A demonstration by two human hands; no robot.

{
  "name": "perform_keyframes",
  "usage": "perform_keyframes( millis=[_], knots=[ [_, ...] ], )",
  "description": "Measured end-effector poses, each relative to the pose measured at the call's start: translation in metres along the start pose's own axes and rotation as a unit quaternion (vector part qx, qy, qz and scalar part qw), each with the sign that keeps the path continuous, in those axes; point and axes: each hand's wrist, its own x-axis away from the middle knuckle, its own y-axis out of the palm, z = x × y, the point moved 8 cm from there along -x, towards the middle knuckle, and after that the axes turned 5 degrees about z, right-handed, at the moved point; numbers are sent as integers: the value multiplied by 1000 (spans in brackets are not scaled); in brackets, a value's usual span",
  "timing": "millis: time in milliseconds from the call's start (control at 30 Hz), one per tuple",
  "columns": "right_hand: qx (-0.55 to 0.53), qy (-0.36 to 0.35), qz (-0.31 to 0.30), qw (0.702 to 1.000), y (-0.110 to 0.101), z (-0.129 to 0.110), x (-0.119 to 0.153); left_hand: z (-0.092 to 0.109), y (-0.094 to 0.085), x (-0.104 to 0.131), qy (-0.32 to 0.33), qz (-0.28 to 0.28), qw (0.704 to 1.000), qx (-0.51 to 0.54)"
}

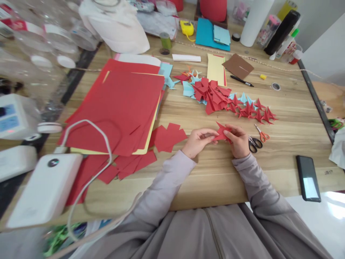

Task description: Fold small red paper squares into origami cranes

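Observation:
Between my two hands is a small folded piece of red paper (221,131) with pointed corners, held just above the table. My left hand (198,141) pinches its left side; my right hand (237,140) grips its right side with thumb and fingers. Left of my hands lie red cut-out paper shapes (168,137). Beyond them is a pile of red folded paper pieces (211,94), with pointed red paper stars (249,110) and a few light blue ones to its right. Black-handled scissors (254,144) rest beside my right hand, and small orange-handled scissors (262,133) lie just past them.
A stack of red sheets (129,108) covers the left of the table. A white power bank (44,189) with a looping cable (101,172) sits at the front left. A phone (308,178) lies at the right edge. Bottles and a yellow tape measure (187,28) stand behind.

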Motion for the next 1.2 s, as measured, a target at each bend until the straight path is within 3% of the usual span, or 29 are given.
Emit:
perform_keyframes(
  millis=[133, 367, 467, 567, 733, 1200],
  knots=[
    [-6, -16, 2, 1000, -1, -1, 0, 3, 4, 2, 19, -19, 1000, -10],
    [25, -67, -7, 997, 3, -13, 4, 20, 4, 2, 147, -12, 983, -112],
    [36, -92, -16, 995, 4, -18, 6, 22, 3, 3, 167, -7, 977, -134],
    [37, -83, -52, 995, 9, -18, 6, 18, -1, 1, 151, 6, 982, -116],
    [8, -12, -138, 990, 19, -6, 7, 12, -5, -2, 117, 21, 991, -65],
    [-50, 56, -191, 979, 24, 9, 7, -10, -7, -6, 11, 61, 997, 46]
  ],
)
